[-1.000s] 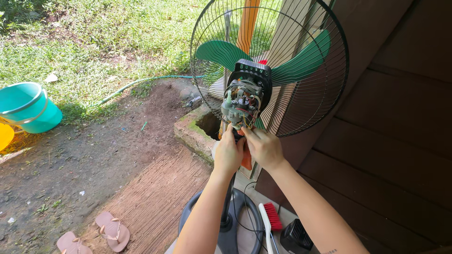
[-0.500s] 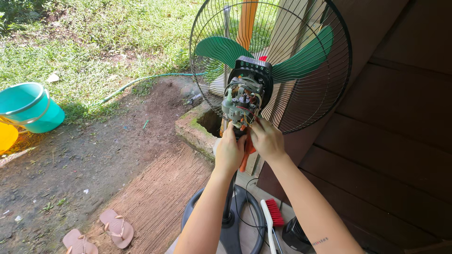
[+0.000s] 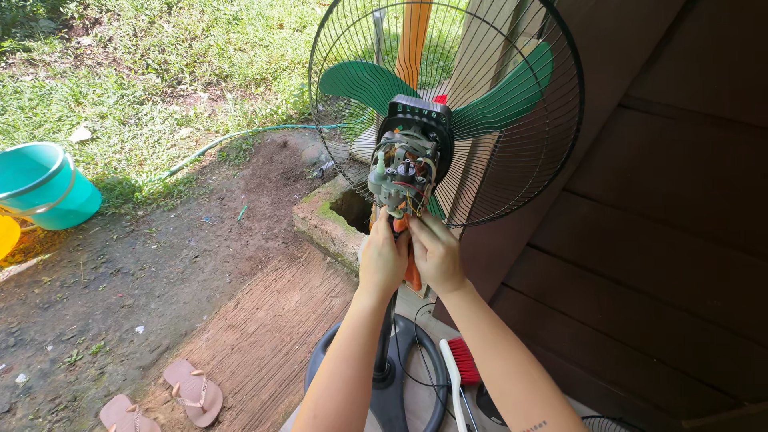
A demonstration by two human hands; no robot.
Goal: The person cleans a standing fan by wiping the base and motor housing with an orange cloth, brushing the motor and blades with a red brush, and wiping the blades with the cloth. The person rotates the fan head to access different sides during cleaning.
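Observation:
A standing fan with green blades (image 3: 360, 84) inside a black wire guard (image 3: 552, 160) stands before me, its rear cover off and the motor (image 3: 404, 168) with wires exposed. My left hand (image 3: 382, 260) and my right hand (image 3: 436, 254) press together just under the motor, at the top of the black pole (image 3: 387, 332). Both close around an orange-handled tool (image 3: 413, 272), whose tip points up into the motor's underside. The fingertips hide the exact contact point.
The fan's round dark base (image 3: 416, 384) sits below, with a red-bristled brush (image 3: 460, 364) on it. Dark wooden wall (image 3: 664, 240) at right. A concrete pit edge (image 3: 328, 224), teal bucket (image 3: 44, 188), green hose (image 3: 240, 140) and pink sandals (image 3: 192, 392) lie on the dirt to the left.
The view has shifted slightly. My hands stay under the motor, drawn a little closer together around the orange tool.

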